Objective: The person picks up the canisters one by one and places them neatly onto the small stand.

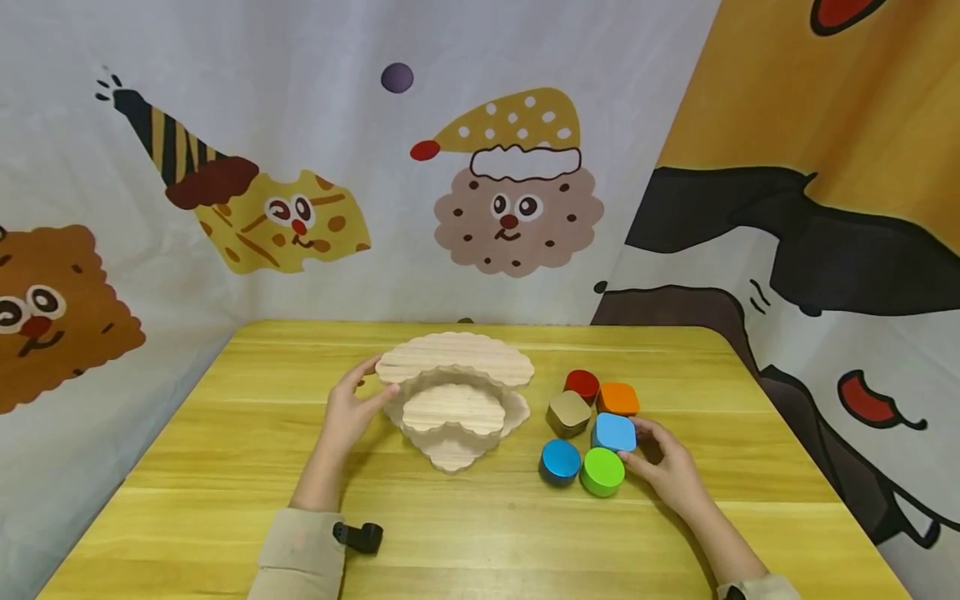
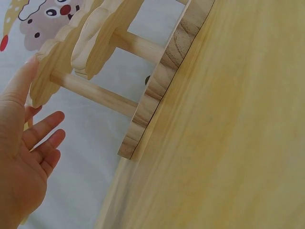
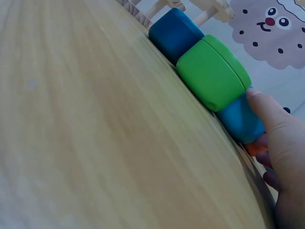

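Note:
A scalloped wooden tiered stand [image 1: 453,408] stands mid-table, its tiers joined by round dowels [image 2: 95,93]. My left hand [image 1: 351,408] holds the left end of its top tier between thumb and forefinger; in the left wrist view the other fingers hang loose. On the right, my right hand [image 1: 670,467] pinches a light blue square tin [image 1: 615,432] between thumb and fingers, the far fingers partly hidden. Close around it stand a green round tin [image 1: 603,472], a blue round tin [image 1: 560,462], a beige angular tin [image 1: 568,413], an orange tin [image 1: 618,399] and a red tin [image 1: 582,385].
The wooden table [image 1: 480,542] carries the stand and the cluster of tins. Behind its far edge hangs a printed curtain [image 1: 337,108] with cartoon biscuits. A black wrist strap device [image 1: 360,537] sits on my left sleeve [image 1: 300,550].

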Tool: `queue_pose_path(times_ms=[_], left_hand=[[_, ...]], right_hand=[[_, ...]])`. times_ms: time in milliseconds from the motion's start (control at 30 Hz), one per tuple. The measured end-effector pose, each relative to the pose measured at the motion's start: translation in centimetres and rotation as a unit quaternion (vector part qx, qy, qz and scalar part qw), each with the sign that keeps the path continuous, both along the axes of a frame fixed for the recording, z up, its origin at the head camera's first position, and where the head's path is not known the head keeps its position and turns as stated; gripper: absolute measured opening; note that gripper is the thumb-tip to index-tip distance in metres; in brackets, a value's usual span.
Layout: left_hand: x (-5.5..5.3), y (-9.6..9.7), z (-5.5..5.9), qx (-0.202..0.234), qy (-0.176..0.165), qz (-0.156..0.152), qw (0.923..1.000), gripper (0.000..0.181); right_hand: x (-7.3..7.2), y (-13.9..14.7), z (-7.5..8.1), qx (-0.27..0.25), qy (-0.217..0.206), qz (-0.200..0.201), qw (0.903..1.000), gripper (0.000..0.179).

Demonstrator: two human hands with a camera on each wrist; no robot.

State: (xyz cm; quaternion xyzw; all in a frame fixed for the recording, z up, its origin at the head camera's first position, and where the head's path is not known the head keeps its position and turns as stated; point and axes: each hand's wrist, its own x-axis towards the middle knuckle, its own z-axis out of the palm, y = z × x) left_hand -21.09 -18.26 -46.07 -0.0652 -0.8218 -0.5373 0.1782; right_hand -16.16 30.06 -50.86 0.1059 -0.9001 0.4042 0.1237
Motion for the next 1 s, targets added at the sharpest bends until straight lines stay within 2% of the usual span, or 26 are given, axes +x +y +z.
queue_pose_path(times_ms=[400,467,633,700,1000], left_hand=[[-0.1,0.0,-0.1,-0.004,0.007,-0.002,1.0000,0.059],[-0.1,-0.1,-0.1,-0.005,0.005,-0.001,1.0000,0.059],[-0.1,0.0,0.0,-0.005,0.007,-0.003,1.0000,0.059],[-0.1,0.0,0.0,-0.004,0.011,-0.004,0.9999,0.059],[0.0,0.0,0.1,-0.003,0.012,-0.005,0.9999,0.059]], right_hand=[[0.2,-0.2,0.4,-0.017,0.011,-0.010,0.9997,0.049],[0.6,-0.8,1.2,-0.016,0.012,-0.015,0.9997,0.048],[0.8,-0.9,1.6,-0.013,0.007,-0.028,0.9995,0.049],[0.4,-0.3,0.8,-0.015,0.008,-0.027,0.9995,0.050],[0.4,0.0,0.7,-0.017,0.035,-0.039,0.9985,0.050]])
